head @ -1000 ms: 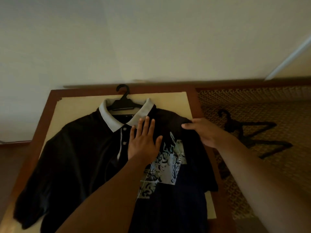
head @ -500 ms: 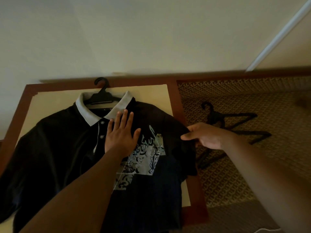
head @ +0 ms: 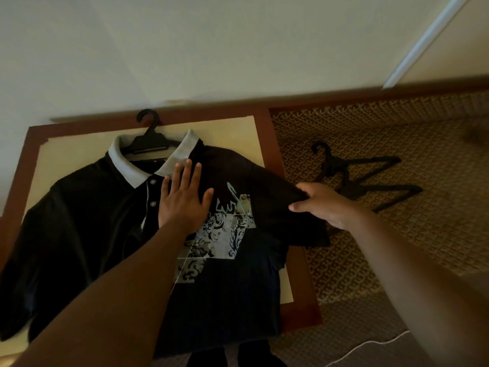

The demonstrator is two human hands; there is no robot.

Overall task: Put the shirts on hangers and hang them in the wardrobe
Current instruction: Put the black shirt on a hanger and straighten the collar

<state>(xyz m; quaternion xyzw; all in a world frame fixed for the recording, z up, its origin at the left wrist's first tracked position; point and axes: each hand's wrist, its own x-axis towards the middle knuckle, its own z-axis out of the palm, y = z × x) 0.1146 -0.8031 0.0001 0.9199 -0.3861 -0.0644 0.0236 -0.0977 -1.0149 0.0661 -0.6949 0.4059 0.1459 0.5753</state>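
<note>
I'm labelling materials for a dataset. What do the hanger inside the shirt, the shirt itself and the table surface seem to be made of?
Black hanger: likely moulded plastic, with a matte, flat one-piece body and hook. Black polo shirt with grey collar: soft knit fabric, probably cotton blend; it creases where the right hand pinches its sleeve. Table: reddish-brown wood-look border with a smooth cream inlay; the inlay's material is unclear.

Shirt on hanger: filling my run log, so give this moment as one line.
shirt: flat on table, hanger in collar | left hand: pressing chest | right hand: pinching sleeve
</note>
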